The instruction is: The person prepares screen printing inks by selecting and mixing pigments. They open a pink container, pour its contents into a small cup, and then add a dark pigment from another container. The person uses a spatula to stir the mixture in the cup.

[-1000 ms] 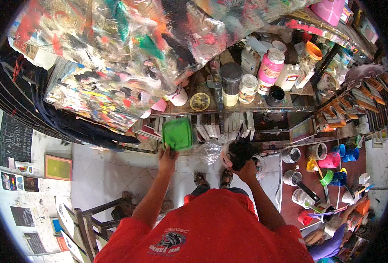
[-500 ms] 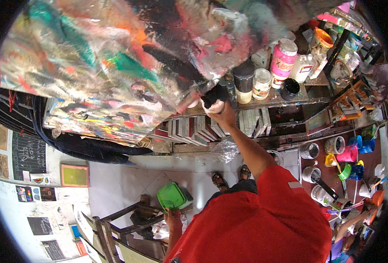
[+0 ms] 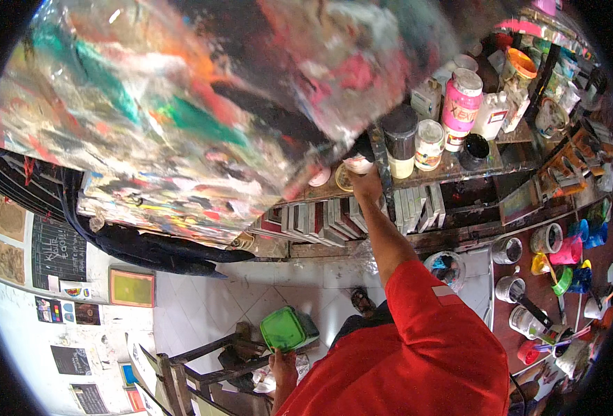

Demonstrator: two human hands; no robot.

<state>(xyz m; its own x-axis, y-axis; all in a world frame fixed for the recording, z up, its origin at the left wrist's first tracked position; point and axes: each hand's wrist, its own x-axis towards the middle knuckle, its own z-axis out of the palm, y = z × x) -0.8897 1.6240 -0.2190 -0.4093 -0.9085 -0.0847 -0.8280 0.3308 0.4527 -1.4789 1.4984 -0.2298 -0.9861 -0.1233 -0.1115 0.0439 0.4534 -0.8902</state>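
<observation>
Pink jar [image 3: 463, 104], dark-lettered, stands right of both hands [image 3: 283, 365] [image 3: 366, 184] and green container [image 3: 285, 328].

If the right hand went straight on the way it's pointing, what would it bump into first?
Beyond the pale container at its fingers, the right hand might meet the paint-smeared surface first; depth is unclear, so it may pass underneath.

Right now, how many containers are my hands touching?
2 in sight: a green container in your left hand, and a pale cup against your right hand by the shelf, partly covered. Others may be hidden there.
</observation>
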